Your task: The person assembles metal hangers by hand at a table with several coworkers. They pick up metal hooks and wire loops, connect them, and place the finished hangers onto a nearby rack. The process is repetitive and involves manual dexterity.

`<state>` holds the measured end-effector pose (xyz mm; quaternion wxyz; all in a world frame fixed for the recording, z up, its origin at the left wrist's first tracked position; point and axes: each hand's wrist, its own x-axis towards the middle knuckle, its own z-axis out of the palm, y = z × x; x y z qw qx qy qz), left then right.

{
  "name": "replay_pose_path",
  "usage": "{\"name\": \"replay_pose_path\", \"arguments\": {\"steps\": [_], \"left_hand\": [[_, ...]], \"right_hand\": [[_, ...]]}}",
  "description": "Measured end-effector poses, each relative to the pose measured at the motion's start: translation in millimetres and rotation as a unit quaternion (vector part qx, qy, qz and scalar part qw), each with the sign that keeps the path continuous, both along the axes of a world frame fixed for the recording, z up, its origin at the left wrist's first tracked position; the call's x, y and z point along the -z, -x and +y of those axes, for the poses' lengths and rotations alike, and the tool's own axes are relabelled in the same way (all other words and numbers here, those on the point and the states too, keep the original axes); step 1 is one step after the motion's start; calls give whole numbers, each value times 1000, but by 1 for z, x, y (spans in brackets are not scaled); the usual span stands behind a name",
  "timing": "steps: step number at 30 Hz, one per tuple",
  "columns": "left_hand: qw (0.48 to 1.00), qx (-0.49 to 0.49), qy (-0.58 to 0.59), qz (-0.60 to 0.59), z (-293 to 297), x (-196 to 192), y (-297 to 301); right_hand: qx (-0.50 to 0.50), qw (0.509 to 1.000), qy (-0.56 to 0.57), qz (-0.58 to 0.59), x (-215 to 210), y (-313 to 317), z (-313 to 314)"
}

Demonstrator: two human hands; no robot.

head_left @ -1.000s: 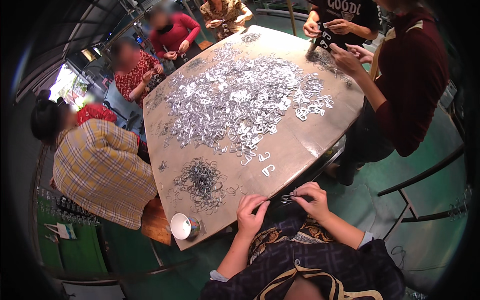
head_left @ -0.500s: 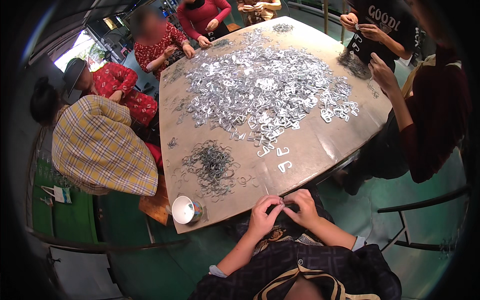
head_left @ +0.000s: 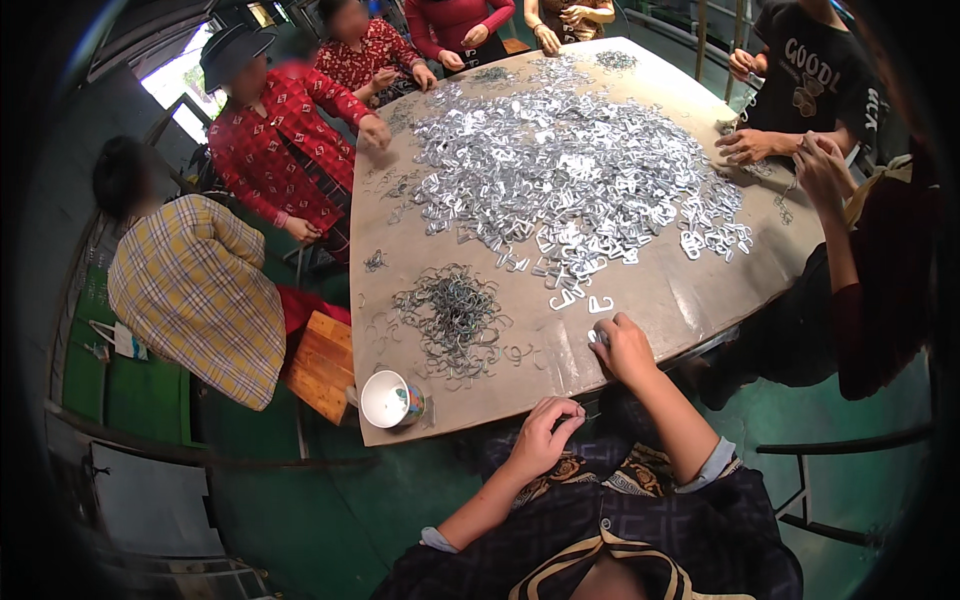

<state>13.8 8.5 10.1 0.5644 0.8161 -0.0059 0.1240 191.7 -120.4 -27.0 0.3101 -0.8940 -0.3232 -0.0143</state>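
My right hand (head_left: 626,353) is over the table's near edge, its thumb and fingers closed on a small flat silver hook (head_left: 593,337). Most of that hook is hidden under the fingers. Just beyond lie two more loose silver hooks (head_left: 600,304), one beside the other. In front of my body, off the table edge, my left hand (head_left: 545,437) is curled with thumb and forefinger together. What it pinches, if anything, is too small to make out. A large heap of silver hooks (head_left: 560,170) spreads over the middle of the table.
Left of my hands is a pile of thin dark wire pieces (head_left: 455,315) on the brown tabletop (head_left: 640,310). A white paper cup (head_left: 385,398) stands at the near left corner. Several people sit or stand round the table. A wooden stool (head_left: 325,365) is at the left.
My hands have parted; the right reached forward to a hook on the table, the left stayed low. A person in red at the left rose and stretched an arm over the table. The view shifted.
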Motion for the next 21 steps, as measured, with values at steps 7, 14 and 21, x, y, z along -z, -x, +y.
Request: {"name": "replay_pose_path", "arguments": {"steps": [7, 14, 21], "left_hand": [[1000, -7, -2, 21, 4, 6, 0], [999, -36, -34, 6, 4, 3, -2], [996, -50, -77, -10, 0, -3, -4]], "right_hand": [[-6, 999, 7, -52, 4, 0, -5], [45, 949, -218, 223, -32, 47, -16], [-15, 903, -294, 313, -37, 84, -17]]}}
